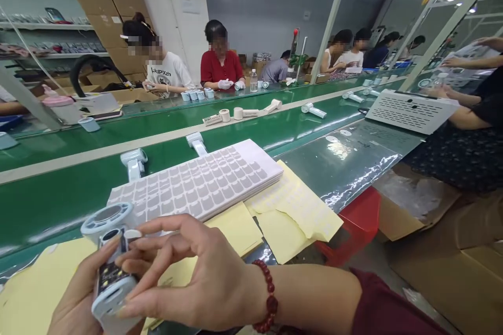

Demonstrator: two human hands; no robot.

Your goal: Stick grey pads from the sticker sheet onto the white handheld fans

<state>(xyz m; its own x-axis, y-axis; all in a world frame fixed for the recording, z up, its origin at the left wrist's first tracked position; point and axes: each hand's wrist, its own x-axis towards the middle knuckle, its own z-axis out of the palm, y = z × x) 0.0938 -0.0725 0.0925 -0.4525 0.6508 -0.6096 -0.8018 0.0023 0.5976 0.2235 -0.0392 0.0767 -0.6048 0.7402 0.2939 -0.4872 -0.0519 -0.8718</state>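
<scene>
My left hand is wrapped round the handle of a light-blue handheld device, at the lower left. The device has a round, ring-like head and a dark panel with small pale marks along the handle. My right hand bends over it, fingers drawn together. At its index fingertip is a small round white sticker. Its thumb touches the handle's end; the other fingertips lie over the panel and partly hide it. Just beyond lies a stack of label sheets with rows of grey labels.
Yellow backing paper lies beside and under the stack. Similar devices rest on the green conveyor belt. Co-workers sit across the belt, one in a red top. At right are a white slotted panel, a red stool and cardboard boxes.
</scene>
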